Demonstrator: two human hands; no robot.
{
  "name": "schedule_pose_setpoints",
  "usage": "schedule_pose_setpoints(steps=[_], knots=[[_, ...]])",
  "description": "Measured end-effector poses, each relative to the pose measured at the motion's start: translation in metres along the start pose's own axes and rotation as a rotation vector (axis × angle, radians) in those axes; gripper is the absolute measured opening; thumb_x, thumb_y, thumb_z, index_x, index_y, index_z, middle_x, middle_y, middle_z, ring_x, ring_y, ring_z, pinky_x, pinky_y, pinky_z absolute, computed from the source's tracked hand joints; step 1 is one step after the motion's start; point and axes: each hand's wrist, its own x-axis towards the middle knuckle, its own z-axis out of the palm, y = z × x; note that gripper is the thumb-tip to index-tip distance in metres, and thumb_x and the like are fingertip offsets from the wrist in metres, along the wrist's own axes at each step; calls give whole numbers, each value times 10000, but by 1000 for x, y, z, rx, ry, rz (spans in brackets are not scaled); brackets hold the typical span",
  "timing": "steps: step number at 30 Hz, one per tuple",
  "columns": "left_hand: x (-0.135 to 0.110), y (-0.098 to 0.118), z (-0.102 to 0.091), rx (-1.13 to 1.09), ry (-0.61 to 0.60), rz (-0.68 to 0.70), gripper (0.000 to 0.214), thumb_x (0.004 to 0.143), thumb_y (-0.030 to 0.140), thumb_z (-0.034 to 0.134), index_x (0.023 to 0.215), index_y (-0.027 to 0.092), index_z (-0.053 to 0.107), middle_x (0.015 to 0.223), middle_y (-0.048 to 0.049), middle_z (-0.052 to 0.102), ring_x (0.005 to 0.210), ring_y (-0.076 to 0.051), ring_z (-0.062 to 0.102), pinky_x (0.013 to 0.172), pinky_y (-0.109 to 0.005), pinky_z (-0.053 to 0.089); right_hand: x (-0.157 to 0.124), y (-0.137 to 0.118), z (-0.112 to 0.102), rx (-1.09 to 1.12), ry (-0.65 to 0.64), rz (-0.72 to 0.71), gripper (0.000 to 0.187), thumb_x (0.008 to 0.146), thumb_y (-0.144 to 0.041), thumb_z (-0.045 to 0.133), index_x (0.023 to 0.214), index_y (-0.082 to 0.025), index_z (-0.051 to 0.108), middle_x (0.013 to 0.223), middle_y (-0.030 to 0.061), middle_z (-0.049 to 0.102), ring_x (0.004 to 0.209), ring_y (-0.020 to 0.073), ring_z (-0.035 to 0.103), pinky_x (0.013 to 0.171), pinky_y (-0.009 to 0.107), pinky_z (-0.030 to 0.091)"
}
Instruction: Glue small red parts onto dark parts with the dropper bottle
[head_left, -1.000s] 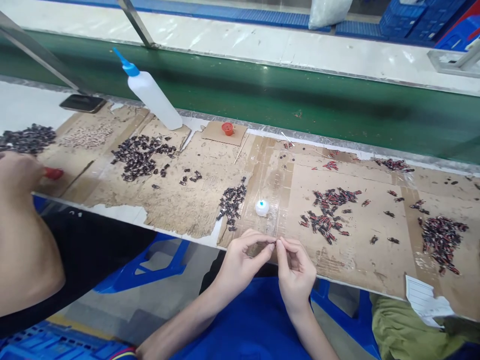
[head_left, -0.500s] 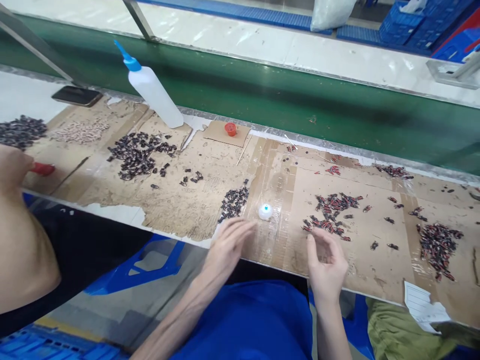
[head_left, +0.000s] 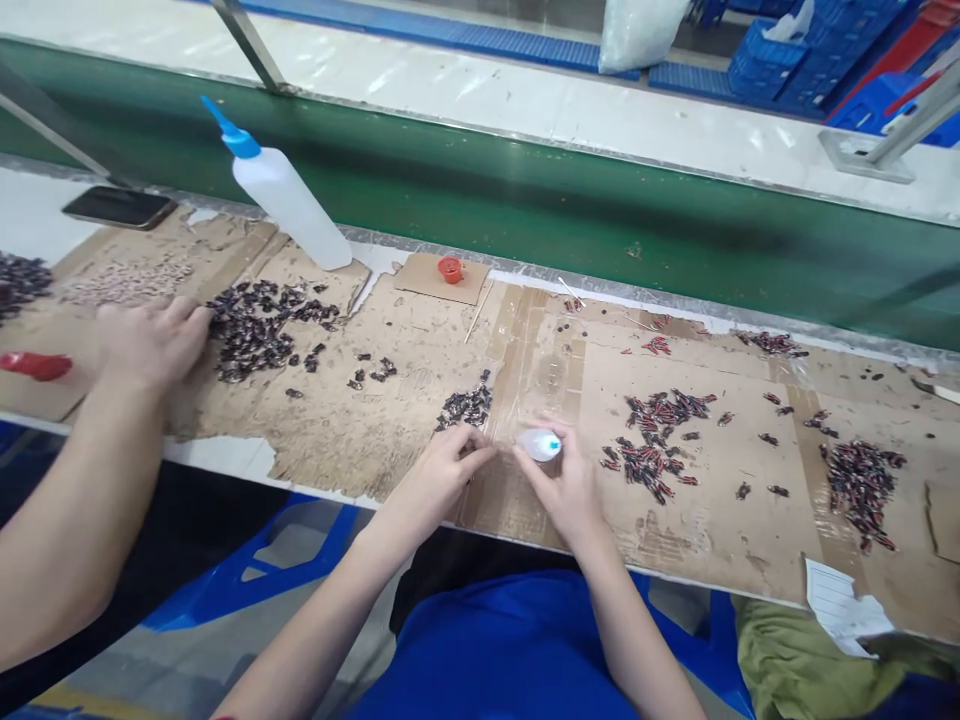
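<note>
The small bottle (head_left: 537, 445) sits in the grip of the right hand (head_left: 571, 490), between the thumb on its left and near side and the fingers curled round its right. That hand is closed about it — the forearm slants up and leftward from the lower right, the wrist over the near edge of the desk (head_left: 234, 455). The bottle is tilted and seen largely end-on; its blue tip (head_left: 555, 445) points to the right and up toward the camera, and the long axis, foreshortened, runs roughly left to right.

The left hand (head_left: 442, 460) reaches in from the lower left, just beside the near end of the dark parts (head_left: 466, 405), hiding some of them. Its thumb and forefinger are narrow, the tips close together — whether anything is between them, I cannot tell. They stop a little left of the right thumb. The red-and-black parts (head_left: 649, 465) lie to the right of the right hand.
</note>
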Motion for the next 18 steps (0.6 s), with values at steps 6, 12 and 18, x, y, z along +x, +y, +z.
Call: schedule_pose_setpoints(steps=[6, 12, 18], knots=[[6, 31, 30, -354, 183, -93, 184, 947, 174, 494, 905, 192, 672, 818, -19, 629, 756, -121, 641, 672, -221, 532, -20, 2, -40, 268, 105, 155, 300, 684, -416, 748, 900, -211, 710, 836, 36, 746, 715, 216, 687, 617, 306, 539], [5, 40, 46, -77, 262, -204, 152, 905, 266, 601, 804, 201, 695, 736, -21, 663, 754, -178, 577, 720, -317, 487, -31, 9, -58, 547, 139, 302, 283, 655, -410, 730, 851, -210, 766, 842, 65, 763, 739, 233, 688, 626, 314, 529], [-9, 32, 39, -63, 199, -220, 116, 843, 283, 687, 946, 234, 705, 910, -44, 723, 967, -245, 581, 834, -392, 455, -28, 5, -44, 840, 292, 494, 253, 543, -326, 784, 755, -192, 747, 620, 11, 688, 407, 63, 457, 364, 172, 315]])
